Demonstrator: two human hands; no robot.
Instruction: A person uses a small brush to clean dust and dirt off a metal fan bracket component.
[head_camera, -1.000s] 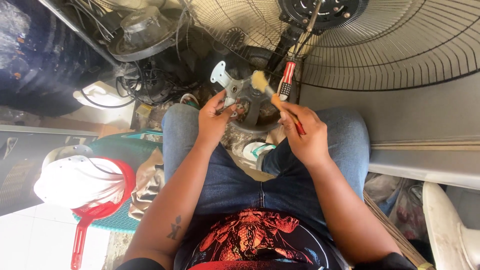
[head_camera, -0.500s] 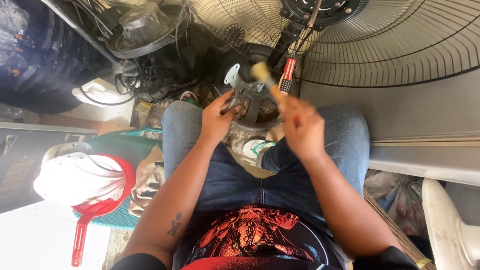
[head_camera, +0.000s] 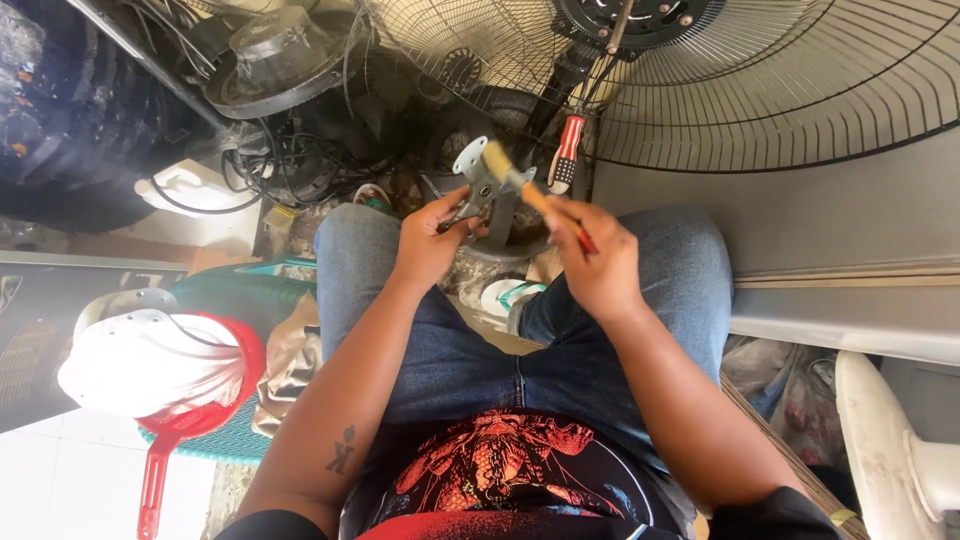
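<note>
Head view is showing you sitting with both hands raised over your knees. Your left hand (head_camera: 432, 238) is gripping a grey metal bracket (head_camera: 478, 185), a flat cast piece with a rounded, drilled plate at its top, dull and dusty. Your right hand (head_camera: 598, 262) is closing around a brush (head_camera: 520, 182) with a wooden handle and pale bristles; the bristles are touching the bracket's upper plate. The two hands are staying apart, each clamped on its own thing, just above the denim. Behind them a wire fan guard (head_camera: 760, 90) is spreading in thin concentric rings, and a screwdriver (head_camera: 566, 152) with a red-and-white handle is hanging against it.
</note>
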